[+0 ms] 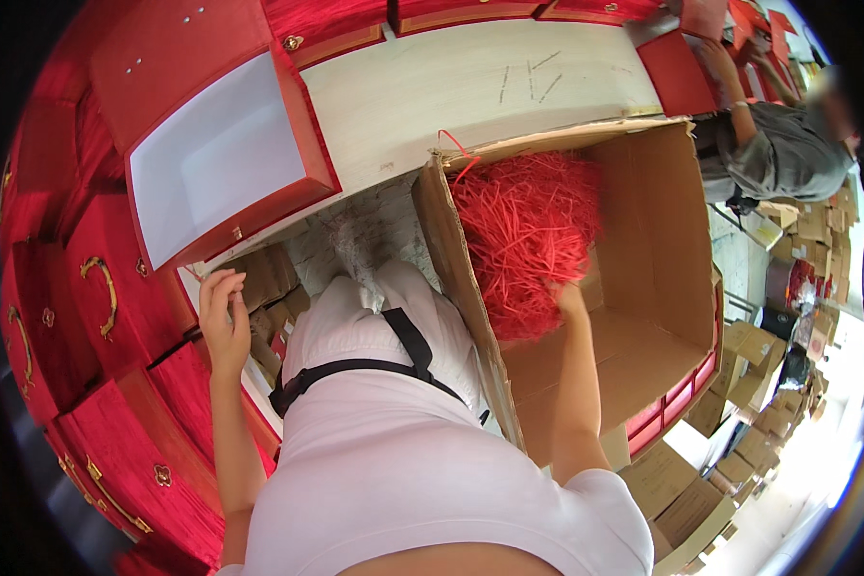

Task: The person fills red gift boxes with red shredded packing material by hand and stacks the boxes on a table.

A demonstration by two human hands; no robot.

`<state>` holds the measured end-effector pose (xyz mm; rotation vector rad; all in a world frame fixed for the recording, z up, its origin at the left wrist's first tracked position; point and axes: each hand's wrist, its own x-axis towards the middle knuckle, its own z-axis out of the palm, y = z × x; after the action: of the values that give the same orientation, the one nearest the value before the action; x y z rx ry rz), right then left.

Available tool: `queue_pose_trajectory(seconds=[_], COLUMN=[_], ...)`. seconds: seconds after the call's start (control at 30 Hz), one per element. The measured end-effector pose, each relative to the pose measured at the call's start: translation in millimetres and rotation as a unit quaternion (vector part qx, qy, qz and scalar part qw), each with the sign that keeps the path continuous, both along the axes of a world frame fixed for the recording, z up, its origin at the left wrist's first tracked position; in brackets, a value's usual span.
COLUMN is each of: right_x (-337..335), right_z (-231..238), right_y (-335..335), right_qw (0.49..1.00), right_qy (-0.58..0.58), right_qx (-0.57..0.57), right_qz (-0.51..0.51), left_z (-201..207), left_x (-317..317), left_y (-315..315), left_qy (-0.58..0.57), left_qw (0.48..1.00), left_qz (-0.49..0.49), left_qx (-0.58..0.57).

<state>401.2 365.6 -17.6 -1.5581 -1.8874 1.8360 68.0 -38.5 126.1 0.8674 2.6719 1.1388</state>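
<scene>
A large brown cardboard box (648, 206) stands to my right, its top gaping. Inside it, a heap of red shredded paper (518, 235) fills the left part. My right hand (567, 298) reaches down into the box and closes on the near right edge of the heap; strands cover its fingertips. My left hand (223, 312) is raised beside the near edge of a red gift box, fingers loosely bent and apart, holding nothing. That gift box (312, 158) sits on the table with its lid tipped back, showing a bare white inside.
More red boxes (115, 288) with gold handles are stacked at my left. The pale table (403, 86) runs along the far side, with red boxes behind it. At the right, a co-worker (778, 144) handles red boxes. Cardboard cartons (749, 355) crowd the floor there.
</scene>
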Motion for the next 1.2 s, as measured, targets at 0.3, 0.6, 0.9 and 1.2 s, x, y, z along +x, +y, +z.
queue_pose_trajectory(seconds=[0.3,0.6,0.9,1.2], right_x=[26.3,38.3,81.3,57.4], right_z=[131.2,183.8,176.2,217.2], right_y=[-9.3,-12.7,7.7,-25.7], right_qw=[0.971,0.95,0.895,0.882], right_qy=[0.051,0.089,0.081,0.163], right_qx=[0.211,0.194,0.438,0.407], right_qz=[-0.096,-0.227,0.011,-0.17], left_z=[-5.0,-10.5,-14.3,-13.7], left_x=[-18.1,-25.1,-33.0,-29.9], left_y=[25.1,29.9,35.9,42.2], left_qy=[0.003,-0.009,-0.037,-0.043], left_qw=[0.993,0.985,0.973,0.965], left_qz=[-0.088,-0.128,-0.185,-0.221], left_qx=[0.078,0.111,0.133,0.132])
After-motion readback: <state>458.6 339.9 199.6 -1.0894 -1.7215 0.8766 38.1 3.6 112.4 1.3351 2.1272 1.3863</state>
